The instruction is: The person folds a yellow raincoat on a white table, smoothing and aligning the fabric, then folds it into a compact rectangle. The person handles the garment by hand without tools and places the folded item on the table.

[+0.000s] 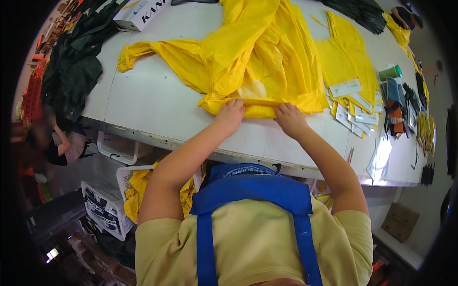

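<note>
A yellow raincoat-like garment (267, 62) is spread over the white table in front of me, one sleeve stretched out to the left. Its near edge is folded into a flat band. My left hand (231, 116) grips the left part of that band, fingers bent over the cloth. About a hand's width to the right, my right hand (290, 119) grips the same band with curled fingers. The thumbs are mostly hidden. A paler patch of the garment shows just beyond the band.
On the white table (148, 100), more yellow garments (350, 52) lie at right beside several white labels (365, 117) and a green roll (390, 72). Dark green cloth (71, 71) hangs over the left edge. A white basket (125, 178) with yellow cloth stands below. Another person (59, 143) is at far left.
</note>
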A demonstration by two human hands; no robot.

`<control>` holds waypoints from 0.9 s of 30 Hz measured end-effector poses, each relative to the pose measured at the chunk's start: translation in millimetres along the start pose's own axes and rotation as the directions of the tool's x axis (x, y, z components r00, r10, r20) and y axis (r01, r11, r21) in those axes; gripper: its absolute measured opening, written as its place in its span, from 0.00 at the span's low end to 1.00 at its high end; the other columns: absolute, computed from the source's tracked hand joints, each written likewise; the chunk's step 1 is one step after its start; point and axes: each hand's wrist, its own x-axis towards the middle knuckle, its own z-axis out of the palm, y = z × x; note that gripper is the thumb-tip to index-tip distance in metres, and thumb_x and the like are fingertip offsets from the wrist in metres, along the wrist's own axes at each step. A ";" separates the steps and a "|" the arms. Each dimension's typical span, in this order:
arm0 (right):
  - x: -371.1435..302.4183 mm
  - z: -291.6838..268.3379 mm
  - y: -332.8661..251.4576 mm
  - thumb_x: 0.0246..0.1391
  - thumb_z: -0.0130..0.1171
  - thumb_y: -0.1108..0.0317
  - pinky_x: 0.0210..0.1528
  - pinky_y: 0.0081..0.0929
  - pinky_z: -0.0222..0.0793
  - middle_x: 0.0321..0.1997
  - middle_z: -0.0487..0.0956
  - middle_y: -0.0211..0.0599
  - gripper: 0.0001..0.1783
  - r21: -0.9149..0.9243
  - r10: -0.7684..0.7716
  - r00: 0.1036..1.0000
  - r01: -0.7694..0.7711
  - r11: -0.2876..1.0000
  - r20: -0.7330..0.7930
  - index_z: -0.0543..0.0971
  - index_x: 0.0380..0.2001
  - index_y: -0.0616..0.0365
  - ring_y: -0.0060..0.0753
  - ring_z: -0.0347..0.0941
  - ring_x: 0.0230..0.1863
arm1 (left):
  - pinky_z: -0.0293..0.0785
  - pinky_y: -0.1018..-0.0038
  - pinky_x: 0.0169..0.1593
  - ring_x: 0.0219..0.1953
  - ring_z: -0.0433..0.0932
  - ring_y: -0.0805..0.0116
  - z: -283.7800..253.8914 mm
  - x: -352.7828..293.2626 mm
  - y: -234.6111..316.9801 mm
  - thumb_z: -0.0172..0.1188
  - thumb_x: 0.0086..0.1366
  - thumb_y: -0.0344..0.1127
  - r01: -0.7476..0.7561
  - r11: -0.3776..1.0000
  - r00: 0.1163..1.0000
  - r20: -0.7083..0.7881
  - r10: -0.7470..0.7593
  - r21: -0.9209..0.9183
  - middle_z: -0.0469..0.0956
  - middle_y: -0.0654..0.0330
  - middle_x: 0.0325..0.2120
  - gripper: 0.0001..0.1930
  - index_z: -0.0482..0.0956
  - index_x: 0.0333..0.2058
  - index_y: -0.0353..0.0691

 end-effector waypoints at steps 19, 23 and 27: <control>7.4 17.1 3.2 0.47 0.55 0.64 0.46 0.44 0.66 0.30 0.79 0.42 0.12 0.493 0.494 0.846 -0.523 0.696 0.200 0.77 0.38 0.51 0.46 0.75 0.37 | 0.70 0.61 0.40 0.36 0.72 0.54 38.8 61.0 84.6 0.54 0.55 0.31 0.145 0.948 0.989 0.008 -0.149 -0.283 0.72 0.51 0.32 0.12 0.75 0.38 0.37; -20.5 18.6 24.1 0.39 0.56 0.70 0.54 0.40 0.62 0.35 0.79 0.43 0.19 0.444 0.436 0.876 -0.313 0.839 -0.207 0.78 0.40 0.55 0.46 0.70 0.48 | 0.66 0.57 0.41 0.40 0.70 0.55 19.0 57.1 92.0 0.56 0.54 0.33 0.186 0.944 0.982 0.091 -0.167 -0.273 0.72 0.54 0.34 0.13 0.78 0.40 0.46; -30.2 10.3 33.5 0.39 0.56 0.71 0.54 0.36 0.60 0.33 0.79 0.42 0.17 0.333 0.341 0.926 -0.377 0.864 0.163 0.79 0.37 0.58 0.46 0.68 0.49 | 0.60 0.54 0.43 0.44 0.68 0.57 28.7 55.6 96.4 0.58 0.53 0.34 0.280 0.908 0.958 0.149 -0.244 -0.310 0.73 0.60 0.35 0.11 0.80 0.37 0.50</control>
